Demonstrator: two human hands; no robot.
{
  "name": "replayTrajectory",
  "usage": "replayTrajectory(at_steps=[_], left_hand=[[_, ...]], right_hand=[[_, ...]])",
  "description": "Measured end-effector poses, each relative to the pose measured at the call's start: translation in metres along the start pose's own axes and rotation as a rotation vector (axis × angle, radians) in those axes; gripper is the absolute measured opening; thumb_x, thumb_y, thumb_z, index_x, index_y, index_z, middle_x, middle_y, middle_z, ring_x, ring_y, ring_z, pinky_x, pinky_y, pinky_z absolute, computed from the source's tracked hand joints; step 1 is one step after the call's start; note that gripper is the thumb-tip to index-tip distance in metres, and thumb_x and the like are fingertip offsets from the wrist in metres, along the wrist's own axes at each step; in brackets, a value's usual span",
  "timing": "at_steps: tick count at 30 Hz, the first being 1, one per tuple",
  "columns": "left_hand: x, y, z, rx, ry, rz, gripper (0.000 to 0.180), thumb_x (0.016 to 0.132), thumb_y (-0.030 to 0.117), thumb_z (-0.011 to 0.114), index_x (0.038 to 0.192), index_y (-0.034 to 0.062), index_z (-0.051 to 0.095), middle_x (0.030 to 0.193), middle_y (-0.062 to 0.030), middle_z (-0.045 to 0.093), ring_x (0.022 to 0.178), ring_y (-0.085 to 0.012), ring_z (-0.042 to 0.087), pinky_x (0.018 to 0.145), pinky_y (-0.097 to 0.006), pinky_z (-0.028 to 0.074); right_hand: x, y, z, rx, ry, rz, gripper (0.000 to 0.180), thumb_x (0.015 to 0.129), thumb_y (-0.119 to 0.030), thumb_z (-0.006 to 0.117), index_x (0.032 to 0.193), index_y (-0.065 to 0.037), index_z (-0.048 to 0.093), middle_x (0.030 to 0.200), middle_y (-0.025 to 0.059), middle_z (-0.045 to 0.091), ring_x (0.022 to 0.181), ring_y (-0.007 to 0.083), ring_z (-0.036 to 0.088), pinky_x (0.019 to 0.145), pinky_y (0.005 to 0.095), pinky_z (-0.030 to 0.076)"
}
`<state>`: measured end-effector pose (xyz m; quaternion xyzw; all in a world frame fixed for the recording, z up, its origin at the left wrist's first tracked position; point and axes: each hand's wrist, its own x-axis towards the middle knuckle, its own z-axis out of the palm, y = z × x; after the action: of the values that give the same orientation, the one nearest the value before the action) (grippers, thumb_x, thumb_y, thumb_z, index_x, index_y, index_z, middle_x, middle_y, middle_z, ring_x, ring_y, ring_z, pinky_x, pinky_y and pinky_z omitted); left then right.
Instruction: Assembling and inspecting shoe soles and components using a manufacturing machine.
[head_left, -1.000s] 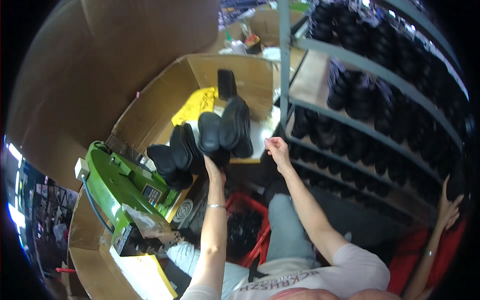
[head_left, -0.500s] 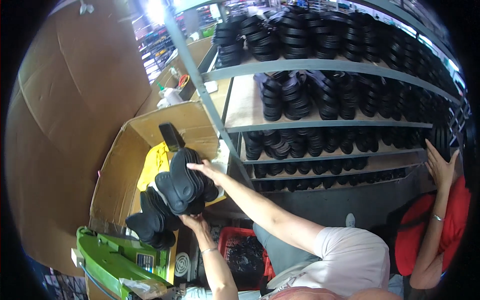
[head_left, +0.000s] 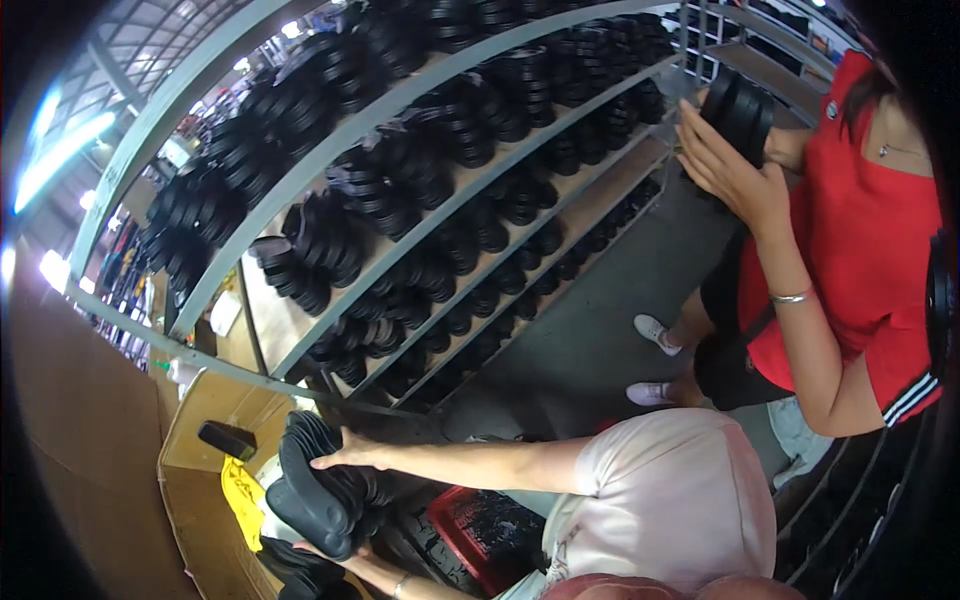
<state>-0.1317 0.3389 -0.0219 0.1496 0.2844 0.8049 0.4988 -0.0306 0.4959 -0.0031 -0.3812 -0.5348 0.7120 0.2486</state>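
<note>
A stack of black ribbed rubber boots (head_left: 318, 492) is held between both my hands at the lower left, above an open cardboard box (head_left: 195, 505). My right hand (head_left: 347, 454) lies flat on the upper side of the stack, its arm reaching in from the right. My left hand (head_left: 322, 552) supports the stack from below and is mostly hidden by it; its wrist wears a thin bracelet. More black boots (head_left: 300, 572) lie under the stack at the box's edge.
Long grey metal shelves (head_left: 420, 220) filled with black rubber parts curve across the upper view. A red crate (head_left: 487, 532) of black parts stands by my legs. A yellow sheet (head_left: 240, 492) lies in the box. A co-worker in a red top (head_left: 860, 210) holds black parts (head_left: 742, 108) at the right.
The view has swung up toward the shelves and the co-worker. My right hand has come onto the stack, which has moved from over the box's middle to its edge.
</note>
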Motion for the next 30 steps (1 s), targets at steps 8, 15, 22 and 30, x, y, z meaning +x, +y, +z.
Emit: replayTrajectory(at_steps=[8, 15, 22, 30], left_hand=[[-0.039, -0.043, -0.058, 0.227, 0.061, -0.022, 0.095, 0.080, 0.074, 0.036, 0.142, 0.0033, 0.023, 0.141, -0.0173, 0.034, 0.128, -0.0357, 0.035, 0.107, -0.051, 0.028], [-0.101, -0.091, -0.142, 0.477, 0.215, -0.235, 0.095, 0.080, 0.075, 0.033, 0.141, 0.0033, 0.024, 0.141, -0.0174, 0.034, 0.126, -0.0361, 0.035, 0.106, -0.051, 0.029], [-0.123, -0.105, -0.133, 0.762, 0.268, -0.382, 0.096, 0.080, 0.076, 0.030, 0.141, 0.0033, 0.025, 0.140, -0.0176, 0.034, 0.125, -0.0366, 0.036, 0.105, -0.052, 0.030], [-0.103, -0.109, -0.033, 1.183, 0.183, -0.465, 0.097, 0.079, 0.078, 0.027, 0.141, 0.0033, 0.026, 0.140, -0.0177, 0.035, 0.123, -0.0371, 0.037, 0.103, -0.053, 0.032]], right_hand=[[-0.015, -0.010, 0.024, -0.075, -0.093, 0.162, 0.133, 0.060, -0.072, 0.067, 0.139, 0.013, 0.002, 0.148, 0.0281, 0.006, 0.140, 0.0338, 0.003, 0.114, 0.0401, 0.011], [0.002, -0.010, 0.028, -0.014, -0.026, -0.112, 0.117, 0.061, -0.061, 0.073, 0.135, 0.014, 0.021, 0.136, 0.0305, 0.034, 0.126, 0.0357, 0.036, 0.105, 0.0370, 0.031], [0.013, 0.009, -0.026, 0.168, -0.345, 0.010, 0.123, 0.060, -0.053, 0.078, 0.142, 0.005, 0.007, 0.146, 0.0238, 0.020, 0.136, 0.0320, 0.019, 0.112, 0.0381, 0.018], [-0.130, -0.022, -0.203, 0.248, -0.160, 0.443, 0.116, 0.064, -0.059, 0.073, 0.143, 0.001, 0.013, 0.145, 0.0213, 0.024, 0.134, 0.0307, 0.023, 0.109, 0.0382, 0.022]])
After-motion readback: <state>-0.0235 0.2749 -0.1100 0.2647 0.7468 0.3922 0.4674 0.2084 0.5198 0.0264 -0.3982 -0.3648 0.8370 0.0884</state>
